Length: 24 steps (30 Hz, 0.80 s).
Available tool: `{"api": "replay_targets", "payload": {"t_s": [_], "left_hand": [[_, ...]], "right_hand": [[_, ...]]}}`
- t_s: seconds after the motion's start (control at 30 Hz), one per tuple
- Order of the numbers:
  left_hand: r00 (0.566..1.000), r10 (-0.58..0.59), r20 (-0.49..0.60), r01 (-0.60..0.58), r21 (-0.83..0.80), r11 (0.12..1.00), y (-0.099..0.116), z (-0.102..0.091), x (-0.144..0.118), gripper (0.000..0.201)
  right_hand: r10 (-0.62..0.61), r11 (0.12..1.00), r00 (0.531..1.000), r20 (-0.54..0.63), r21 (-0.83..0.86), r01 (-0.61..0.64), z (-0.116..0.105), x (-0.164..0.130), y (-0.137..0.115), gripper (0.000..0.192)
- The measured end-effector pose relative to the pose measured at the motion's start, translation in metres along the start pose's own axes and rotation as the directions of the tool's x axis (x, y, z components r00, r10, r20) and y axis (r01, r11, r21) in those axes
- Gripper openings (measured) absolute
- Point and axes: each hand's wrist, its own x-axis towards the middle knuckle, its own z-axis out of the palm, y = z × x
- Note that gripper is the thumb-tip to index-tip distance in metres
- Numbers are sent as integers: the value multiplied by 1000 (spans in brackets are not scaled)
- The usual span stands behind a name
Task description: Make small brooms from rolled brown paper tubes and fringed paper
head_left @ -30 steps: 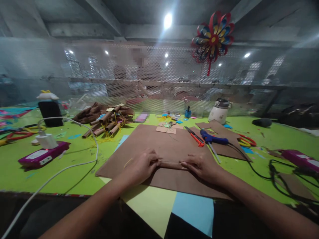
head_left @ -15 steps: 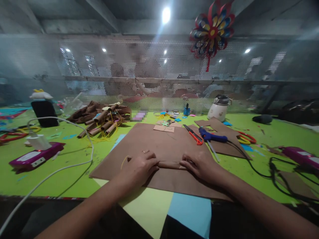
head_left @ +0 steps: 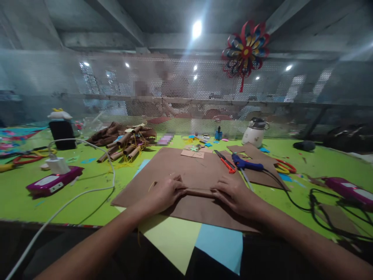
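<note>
A small brown roll (head_left: 198, 191) lies on the big brown sheet (head_left: 186, 171) at the near middle of the green table (head_left: 87, 182), and both hands press on it from either end. The left hand (head_left: 165, 191) lies palm down with fingers curled, fingertips pinching the roll's left end; the right hand (head_left: 233, 193) does the same at the right end, fingers bent over the paper. The sheet overlaps a yellow sheet (head_left: 170, 239) and a blue sheet (head_left: 221, 245) that hang off the near edge. Beyond the right hand lie a red cutter (head_left: 225, 161) and a blue glue gun (head_left: 246, 164), its black cord (head_left: 294, 196) trailing right. More brown pieces (head_left: 256, 163) and scissors (head_left: 284, 166) sit further right, with a white pot (head_left: 254, 132) behind. To the left, a heap of brown rolls (head_left: 125, 142), a purple box (head_left: 54, 181) with a white charger (head_left: 57, 165) and cable (head_left: 72, 200), and a black phone (head_left: 61, 134) standing upright. A paper pinwheel (head_left: 244, 50) hangs on the mesh screen (head_left: 186, 93) at the back
</note>
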Motion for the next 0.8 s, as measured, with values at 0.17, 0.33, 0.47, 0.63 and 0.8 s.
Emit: {"api": "replay_targets", "payload": {"t_s": [0.17, 0.33, 0.47, 0.63, 0.8], "left_hand": [[999, -42, -33, 41, -36, 999, 0, 0, 1, 25], [998, -31, -52, 28, -43, 999, -5, 8, 1, 27], [996, 16, -85, -21, -56, 998, -7, 12, 3, 28], [999, 30, -19, -31, -61, 998, -7, 8, 4, 32], [999, -6, 36, 8, -48, 999, -3, 3, 3, 33]], "right_hand": [[0, 989, 1000, -28, -145, -4, 7, 5, -10, 11], [-38, 996, 999, -7, -87, 37, 10, 10, 3, 24], [-16, 997, 999, 43, -76, 20, 5, 8, 4, 28], [54, 997, 999, 5, 57, -54, 9, 3, 5, 28], [199, 932, 980, 9, 306, -192, 7, 1, 16, 19]]}}
